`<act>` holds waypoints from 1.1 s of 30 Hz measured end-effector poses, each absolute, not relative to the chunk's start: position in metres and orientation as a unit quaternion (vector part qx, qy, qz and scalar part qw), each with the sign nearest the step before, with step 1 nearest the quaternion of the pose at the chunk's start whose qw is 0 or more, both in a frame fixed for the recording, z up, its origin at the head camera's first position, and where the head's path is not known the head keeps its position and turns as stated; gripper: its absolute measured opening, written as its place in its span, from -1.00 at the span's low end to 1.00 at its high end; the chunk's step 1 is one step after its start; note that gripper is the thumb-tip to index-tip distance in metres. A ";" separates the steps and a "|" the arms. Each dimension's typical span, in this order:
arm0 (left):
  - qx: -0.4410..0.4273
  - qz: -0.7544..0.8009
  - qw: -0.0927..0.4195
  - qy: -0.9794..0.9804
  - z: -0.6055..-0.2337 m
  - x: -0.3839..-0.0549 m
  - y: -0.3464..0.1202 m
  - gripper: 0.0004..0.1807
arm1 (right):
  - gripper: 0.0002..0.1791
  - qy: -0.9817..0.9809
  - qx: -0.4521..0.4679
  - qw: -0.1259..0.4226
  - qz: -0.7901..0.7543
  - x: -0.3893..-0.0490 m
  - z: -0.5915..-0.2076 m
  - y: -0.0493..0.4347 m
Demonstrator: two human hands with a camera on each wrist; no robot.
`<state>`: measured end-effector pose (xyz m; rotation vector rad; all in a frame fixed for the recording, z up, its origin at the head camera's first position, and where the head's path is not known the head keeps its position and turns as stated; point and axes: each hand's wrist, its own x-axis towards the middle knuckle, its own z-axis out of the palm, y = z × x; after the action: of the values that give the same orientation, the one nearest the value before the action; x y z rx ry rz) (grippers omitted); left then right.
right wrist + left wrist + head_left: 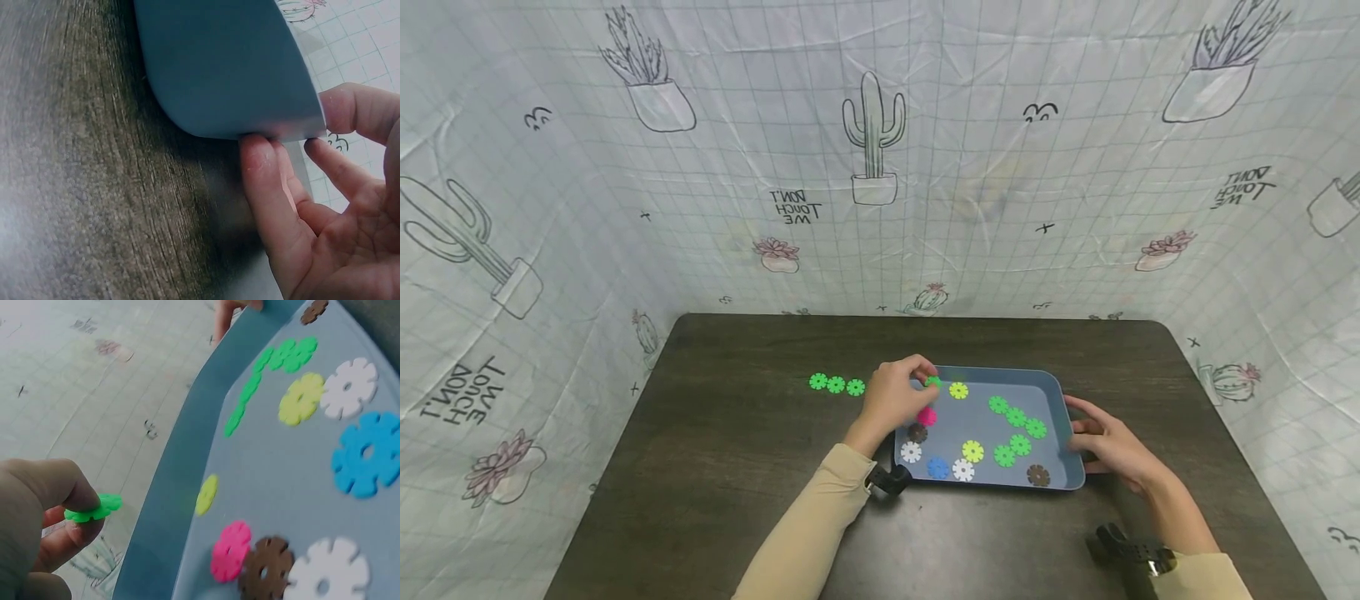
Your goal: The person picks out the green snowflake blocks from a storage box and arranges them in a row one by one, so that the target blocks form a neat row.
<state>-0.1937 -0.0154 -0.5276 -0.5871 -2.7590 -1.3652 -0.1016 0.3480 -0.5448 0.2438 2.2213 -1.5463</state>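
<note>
My left hand pinches a green flower-shaped disc between thumb and fingertips, over the far left corner of the blue-grey tray. At the tray's right side, my right hand holds the rim, its fingers spread along the wall. In the tray lie several green discs, a pink disc, yellow discs, white discs, brown discs and a blue disc. On the table left of the tray, three green discs form a row.
The dark wooden table carries the tray right of its middle. A white cloth printed with cacti hangs behind the table and along both sides. Each wrist wears a black band.
</note>
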 end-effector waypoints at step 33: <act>-0.041 -0.475 0.093 -0.874 -0.537 -0.214 -0.118 -0.88 | -0.11 0.803 0.085 0.205 -0.553 -0.100 -0.548 0.349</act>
<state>-0.2137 -0.1184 -0.5366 -0.1229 -2.5951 -1.4091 -0.1004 0.3488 -0.5484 0.2371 2.2397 -1.5421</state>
